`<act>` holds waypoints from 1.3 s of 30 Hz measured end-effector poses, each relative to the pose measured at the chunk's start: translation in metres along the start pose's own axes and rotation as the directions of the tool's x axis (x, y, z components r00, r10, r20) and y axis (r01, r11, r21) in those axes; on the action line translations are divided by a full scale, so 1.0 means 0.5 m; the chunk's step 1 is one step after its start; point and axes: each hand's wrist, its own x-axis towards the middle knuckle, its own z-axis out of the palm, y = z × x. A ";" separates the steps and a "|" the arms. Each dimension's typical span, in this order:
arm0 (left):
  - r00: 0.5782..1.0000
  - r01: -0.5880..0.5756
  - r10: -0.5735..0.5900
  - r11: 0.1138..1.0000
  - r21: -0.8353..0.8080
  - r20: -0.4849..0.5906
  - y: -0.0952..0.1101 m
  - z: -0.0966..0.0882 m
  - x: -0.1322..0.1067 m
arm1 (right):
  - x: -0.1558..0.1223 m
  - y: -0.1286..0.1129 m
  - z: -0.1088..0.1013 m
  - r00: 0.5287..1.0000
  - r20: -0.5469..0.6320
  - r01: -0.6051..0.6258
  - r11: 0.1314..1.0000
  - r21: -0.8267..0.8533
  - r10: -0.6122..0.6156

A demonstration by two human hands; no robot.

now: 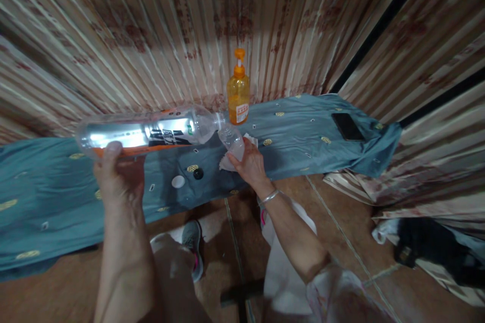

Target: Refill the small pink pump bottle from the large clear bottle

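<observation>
My left hand [119,166] is closed round the lower side of a large clear plastic bottle [170,133] with a silver, black and orange label. The large bottle lies almost level in the air, its neck pointing right. Its mouth meets, or nearly meets, the mouth of a small clear plastic bottle [230,137]; I cannot tell whether they touch. My right hand [252,164] grips the small bottle, which tilts toward the upper left. White tissue [226,164] shows beneath that hand. A white cap [178,181] and a black cap [198,174] lie on the cloth between my hands.
An orange pump bottle [238,93] stands behind the small bottle, near the curtain [212,25]. A black phone [347,126] lies at right on the blue patterned cloth [295,146]. Dark fabric [432,247] and bags rest on the tiled floor at lower right.
</observation>
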 end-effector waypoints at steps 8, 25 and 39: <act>0.994 0.073 -0.083 0.989 -0.131 -0.076 0.006 0.008 -0.006 | -0.002 0.005 0.005 0.999 -0.028 0.023 1.000 0.008 -0.023; 0.998 0.058 -0.059 0.996 -0.062 -0.006 0.012 0.012 -0.006 | -0.002 0.003 0.002 1.000 -0.009 0.023 1.000 -0.016 -0.023; 0.998 0.050 -0.051 0.999 -0.022 -0.024 0.015 0.017 -0.008 | -0.002 0.002 0.002 1.000 0.000 0.015 1.000 -0.013 -0.015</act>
